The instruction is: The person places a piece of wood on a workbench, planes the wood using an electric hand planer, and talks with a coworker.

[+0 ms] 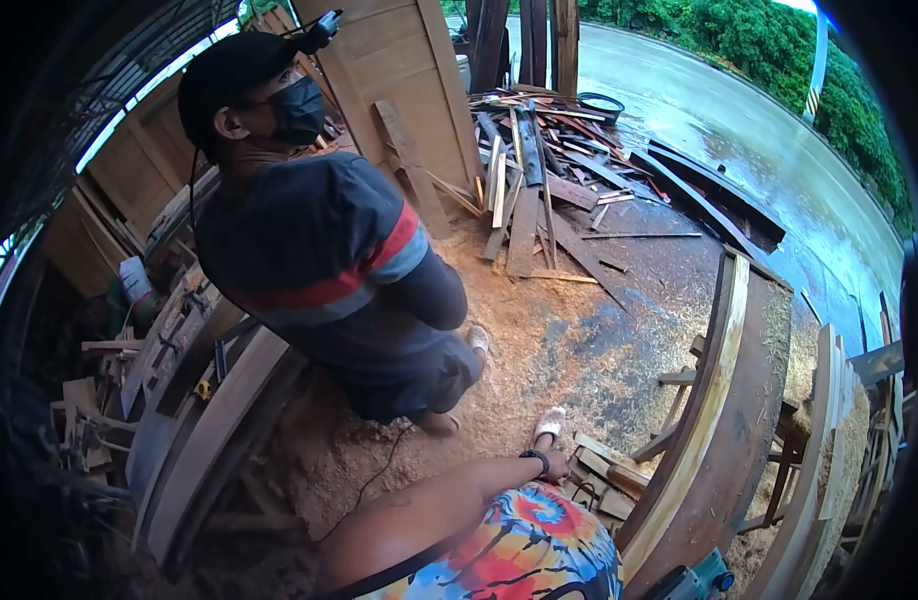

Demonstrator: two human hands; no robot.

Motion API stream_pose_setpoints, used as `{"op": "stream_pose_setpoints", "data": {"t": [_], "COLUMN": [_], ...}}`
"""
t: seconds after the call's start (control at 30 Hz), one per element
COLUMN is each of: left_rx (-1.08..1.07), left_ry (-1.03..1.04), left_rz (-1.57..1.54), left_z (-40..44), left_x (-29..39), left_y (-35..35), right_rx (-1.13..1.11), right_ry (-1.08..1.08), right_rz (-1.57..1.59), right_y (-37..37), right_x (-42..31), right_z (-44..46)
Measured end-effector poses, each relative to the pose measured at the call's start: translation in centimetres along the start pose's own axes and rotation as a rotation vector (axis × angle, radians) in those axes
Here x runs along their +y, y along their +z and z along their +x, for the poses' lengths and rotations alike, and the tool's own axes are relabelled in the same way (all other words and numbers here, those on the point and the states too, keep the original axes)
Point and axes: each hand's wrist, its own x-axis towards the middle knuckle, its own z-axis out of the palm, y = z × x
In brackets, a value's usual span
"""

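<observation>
My left arm reaches in from the bottom across a bright tie-dye garment, with a dark band on its wrist. My left hand (557, 466) is beside a small pile of wood offcuts (611, 478), near a foot in a light clog (549, 424). It is small and dark in the view, so its finger shape and anything in it cannot be made out. My right hand is out of view. A teal power tool (691, 582) shows at the bottom edge, beside a long brown board (734, 410) with a pale wood strip (714, 405) along it.
A co-worker (319, 260) in a cap and mask stands at left, hands hidden. Long planks (214, 430) lie at far left. A scrap wood heap (539, 170) is ahead, near a leaning panel (399, 80). Sawdust covers the floor (539, 330). A dark cable runs near the co-worker's feet.
</observation>
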Motion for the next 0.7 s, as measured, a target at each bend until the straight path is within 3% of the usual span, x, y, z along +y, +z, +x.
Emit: {"op": "stream_pose_setpoints", "data": {"t": [0.1, 0.2, 0.37, 0.53, 0.7], "left_rx": [-0.040, -0.149, -0.039, -0.065, -0.010], "left_ry": [-0.066, 0.122, -0.078, 0.063, -0.069], "left_rz": [-0.013, 0.177, 0.085, 0.256, 0.043], "left_z": [0.9, 2.1, -0.1, 2.6, -0.3], "left_x": [-0.3, -1.2, 1.1, -1.3, 0.7], "left_y": [0.5, 0.2, -0.8, 1.0, -0.7], "right_rx": [0.001, 0.012, 0.018, 0.034, 0.052], "right_ry": [-0.010, -0.006, -0.001, -0.015, -0.040], "right_rz": [-0.002, 0.004, -0.004, -0.018, -0.041], "right_y": [-0.2, -0.3, -0.5, -1.0, -1.7], "right_x": [0.0, 0.2, 0.5, 0.8, 1.1], "right_z": [0.2, 0.3, 0.3, 0.5, 0.5]}}
